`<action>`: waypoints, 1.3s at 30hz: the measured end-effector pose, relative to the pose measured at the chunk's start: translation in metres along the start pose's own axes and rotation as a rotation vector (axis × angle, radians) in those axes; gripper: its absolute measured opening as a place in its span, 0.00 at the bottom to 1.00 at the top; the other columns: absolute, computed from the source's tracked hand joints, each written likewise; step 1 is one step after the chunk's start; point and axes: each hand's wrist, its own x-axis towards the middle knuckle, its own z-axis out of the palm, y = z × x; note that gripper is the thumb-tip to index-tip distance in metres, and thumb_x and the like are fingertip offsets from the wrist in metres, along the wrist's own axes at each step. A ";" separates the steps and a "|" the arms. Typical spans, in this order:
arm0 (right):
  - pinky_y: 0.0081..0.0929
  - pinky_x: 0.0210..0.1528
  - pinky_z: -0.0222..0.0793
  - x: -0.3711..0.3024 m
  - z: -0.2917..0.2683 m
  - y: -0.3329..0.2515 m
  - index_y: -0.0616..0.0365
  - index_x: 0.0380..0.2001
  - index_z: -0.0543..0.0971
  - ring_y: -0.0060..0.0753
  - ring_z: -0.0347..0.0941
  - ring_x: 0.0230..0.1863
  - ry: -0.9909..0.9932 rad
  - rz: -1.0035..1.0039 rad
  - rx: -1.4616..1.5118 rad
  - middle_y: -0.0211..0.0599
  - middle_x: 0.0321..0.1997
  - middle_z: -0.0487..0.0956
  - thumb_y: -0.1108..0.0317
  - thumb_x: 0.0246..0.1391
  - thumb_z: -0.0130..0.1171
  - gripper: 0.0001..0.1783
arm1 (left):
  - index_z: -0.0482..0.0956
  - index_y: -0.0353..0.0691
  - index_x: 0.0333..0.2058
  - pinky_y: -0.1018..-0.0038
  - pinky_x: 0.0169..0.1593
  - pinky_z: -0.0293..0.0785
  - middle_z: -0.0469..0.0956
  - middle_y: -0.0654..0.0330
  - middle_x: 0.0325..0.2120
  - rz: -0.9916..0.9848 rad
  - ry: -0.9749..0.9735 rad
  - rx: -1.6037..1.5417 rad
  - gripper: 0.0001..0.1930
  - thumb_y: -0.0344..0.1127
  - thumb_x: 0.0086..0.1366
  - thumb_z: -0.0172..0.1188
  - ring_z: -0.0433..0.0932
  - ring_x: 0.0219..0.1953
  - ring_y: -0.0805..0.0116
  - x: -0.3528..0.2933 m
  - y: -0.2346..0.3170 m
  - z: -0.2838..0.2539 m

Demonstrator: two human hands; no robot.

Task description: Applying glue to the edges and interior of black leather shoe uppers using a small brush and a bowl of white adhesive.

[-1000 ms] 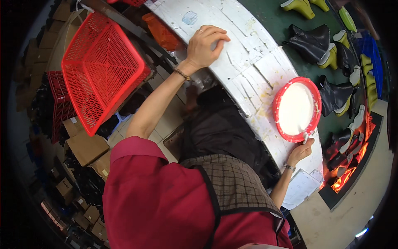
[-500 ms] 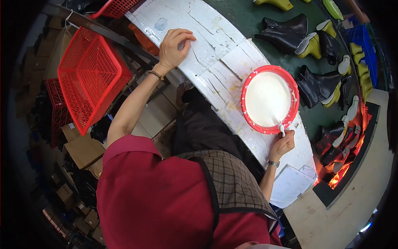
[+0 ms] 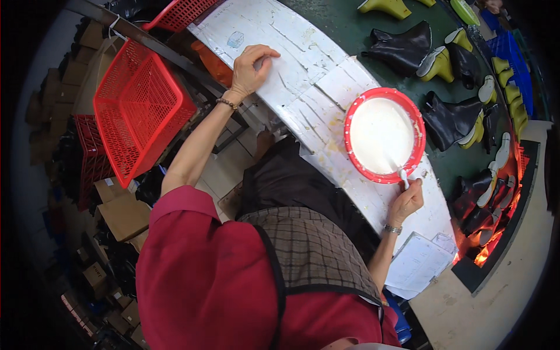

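My right hand (image 3: 408,200) grips a thin white-handled tool (image 3: 403,175) at the near rim of a red bowl (image 3: 356,156). The tool's far end dips into the creamy white liquid (image 3: 382,134), so its kind is hidden. Splashes of white dot the bowl's rim. Further left, my left hand (image 3: 251,69) rests at the edge of the white-covered table (image 3: 315,122), fingers loosely bent and the thumb apart, holding nothing. The bowl stands on this table, right beside the green belt.
Black boots (image 3: 402,46) and yellow-green shoe forms (image 3: 385,7) lie on the green belt (image 3: 341,29). A glowing orange heater opening (image 3: 483,248) is at the right. Papers (image 3: 417,265) sit near my right forearm. Red baskets (image 3: 140,108) and cardboard boxes (image 3: 123,216) stand at the left.
The whole view has shifted slightly, placing the baskets and table a little further right. My right hand still holds the tool at the bowl's rim; my left stays at the table edge.
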 end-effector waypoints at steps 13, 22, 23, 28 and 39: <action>0.28 0.27 0.66 0.003 -0.004 -0.011 0.66 0.24 0.80 0.24 0.71 0.21 -0.008 0.003 -0.045 0.36 0.21 0.80 0.60 0.74 0.47 0.26 | 0.76 0.44 0.59 0.59 0.63 0.71 0.79 0.56 0.54 -1.692 -0.035 -0.703 0.33 0.66 0.73 0.48 0.76 0.57 0.54 -0.319 -0.241 0.006; 0.29 0.29 0.70 0.002 -0.003 -0.025 0.63 0.22 0.83 0.26 0.76 0.20 0.092 0.081 -0.097 0.35 0.18 0.81 0.55 0.74 0.45 0.31 | 0.78 0.43 0.50 0.61 0.50 0.78 0.80 0.60 0.43 -1.529 0.202 -1.127 0.17 0.50 0.76 0.54 0.79 0.42 0.63 -0.246 -0.259 0.038; 0.29 0.29 0.71 0.002 -0.002 -0.024 0.63 0.21 0.83 0.26 0.76 0.20 0.087 0.087 -0.094 0.35 0.18 0.81 0.54 0.74 0.45 0.31 | 0.78 0.43 0.51 0.63 0.47 0.78 0.80 0.61 0.43 -1.488 0.305 -1.079 0.16 0.48 0.75 0.56 0.78 0.40 0.64 -0.244 -0.262 0.028; 0.31 0.28 0.69 0.003 0.003 -0.022 0.63 0.21 0.82 0.26 0.74 0.20 0.113 0.092 -0.108 0.36 0.17 0.80 0.56 0.73 0.47 0.29 | 0.82 0.41 0.51 0.75 0.29 0.73 0.81 0.63 0.40 -1.298 0.199 -0.462 0.13 0.39 0.73 0.57 0.74 0.29 0.75 -0.221 -0.151 -0.027; 0.30 0.24 0.66 0.001 0.007 -0.010 0.65 0.21 0.79 0.25 0.72 0.18 0.143 0.016 -0.040 0.36 0.15 0.77 0.57 0.75 0.47 0.29 | 0.71 0.35 0.65 0.60 0.61 0.70 0.76 0.42 0.52 -0.070 0.092 -0.219 0.28 0.33 0.68 0.64 0.75 0.55 0.49 -0.041 0.108 0.028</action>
